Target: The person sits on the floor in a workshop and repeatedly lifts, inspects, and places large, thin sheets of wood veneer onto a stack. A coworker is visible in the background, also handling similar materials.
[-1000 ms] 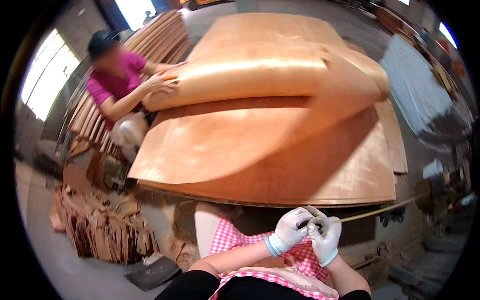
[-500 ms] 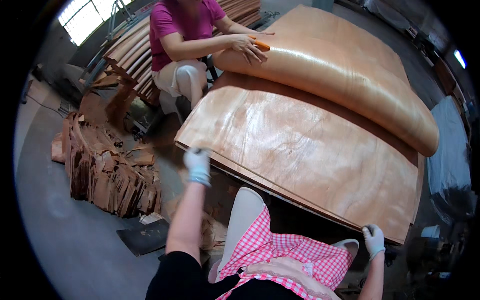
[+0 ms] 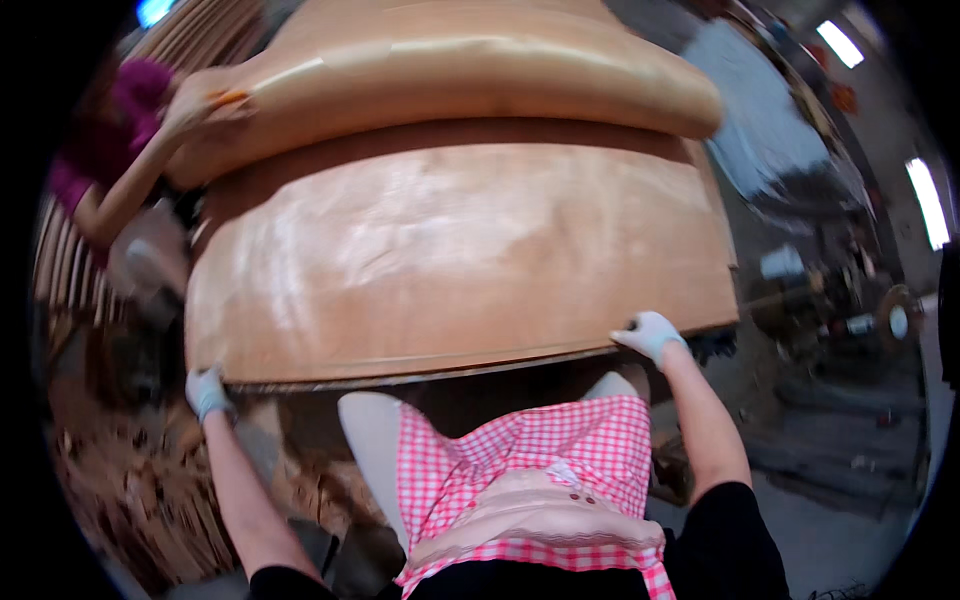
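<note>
A thin, tan wood veneer sheet (image 3: 470,250) lies over the stack before me, its surface shiny and slightly rippled. My left hand (image 3: 207,390), in a white glove, is closed on its near left corner. The gloved right hand (image 3: 650,335) pinches the near edge, short of the right corner, thumb and fingers bent together. Beyond, a large sheet is folded back into a thick roll (image 3: 480,85) across the stack. A co-worker's hand (image 3: 215,112) rests at the roll's left end with an orange-handled tool (image 3: 228,98).
The co-worker in a purple shirt (image 3: 140,95) sits at the left. Torn veneer scraps (image 3: 140,490) lie at the lower left, curved wood pieces (image 3: 190,40) behind. On the right are a plastic-covered pile (image 3: 755,110), a white bucket (image 3: 782,262) and dark machinery (image 3: 850,300).
My view has swung to the right, so the stack lies straighter before me. My left hand, blurred earlier, is now still at the left corner. The right hand has shifted inward along the edge.
</note>
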{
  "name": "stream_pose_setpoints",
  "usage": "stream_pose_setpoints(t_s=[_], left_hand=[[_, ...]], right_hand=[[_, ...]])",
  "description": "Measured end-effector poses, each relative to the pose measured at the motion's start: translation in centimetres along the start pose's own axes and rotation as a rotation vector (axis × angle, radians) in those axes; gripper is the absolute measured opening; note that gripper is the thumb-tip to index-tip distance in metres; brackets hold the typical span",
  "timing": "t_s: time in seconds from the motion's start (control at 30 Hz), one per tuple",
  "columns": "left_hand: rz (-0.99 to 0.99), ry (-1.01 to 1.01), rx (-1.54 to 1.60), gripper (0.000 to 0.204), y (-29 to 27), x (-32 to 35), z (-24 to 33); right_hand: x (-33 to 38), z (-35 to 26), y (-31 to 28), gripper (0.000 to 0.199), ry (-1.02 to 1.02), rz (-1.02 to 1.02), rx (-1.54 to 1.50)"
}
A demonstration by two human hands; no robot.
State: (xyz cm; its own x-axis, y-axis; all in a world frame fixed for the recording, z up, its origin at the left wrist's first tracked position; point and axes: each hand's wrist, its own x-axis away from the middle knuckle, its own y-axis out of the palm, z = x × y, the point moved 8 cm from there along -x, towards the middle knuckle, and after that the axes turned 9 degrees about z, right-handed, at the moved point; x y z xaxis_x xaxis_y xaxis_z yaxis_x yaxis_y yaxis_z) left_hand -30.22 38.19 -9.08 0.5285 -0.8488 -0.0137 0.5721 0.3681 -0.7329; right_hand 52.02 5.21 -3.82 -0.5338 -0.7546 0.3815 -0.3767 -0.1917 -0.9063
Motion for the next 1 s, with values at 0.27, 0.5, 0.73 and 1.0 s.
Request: stream_pose_setpoints(t_s=[0.27, 0.5, 0.73, 1.0], left_hand=[[0.056, 0.947, -0.356, 0.070, 12.9, 26.2, 23.9], [-0.606, 1.260, -0.220, 0.086, 25.0, 56.5, 36.0], [-0.657, 1.124, -0.266, 0.095, 25.4, 55.0, 35.6], [-0.656, 1.138, -0.319, 0.092, 25.8, 54.8, 34.6]], right_hand=[[-0.2, 0.0, 0.9, 0.052, 0.011, -0.114, 0.069], [0.8, 0.4, 0.4, 0.044, 0.021, -0.082, -0.054], [-1.1, 14.5, -3.1, 0.037, -0.125, -0.061, -0.211], [-3.2, 34.0, -7.8, 0.034, 0.311, 0.080, -0.043]])
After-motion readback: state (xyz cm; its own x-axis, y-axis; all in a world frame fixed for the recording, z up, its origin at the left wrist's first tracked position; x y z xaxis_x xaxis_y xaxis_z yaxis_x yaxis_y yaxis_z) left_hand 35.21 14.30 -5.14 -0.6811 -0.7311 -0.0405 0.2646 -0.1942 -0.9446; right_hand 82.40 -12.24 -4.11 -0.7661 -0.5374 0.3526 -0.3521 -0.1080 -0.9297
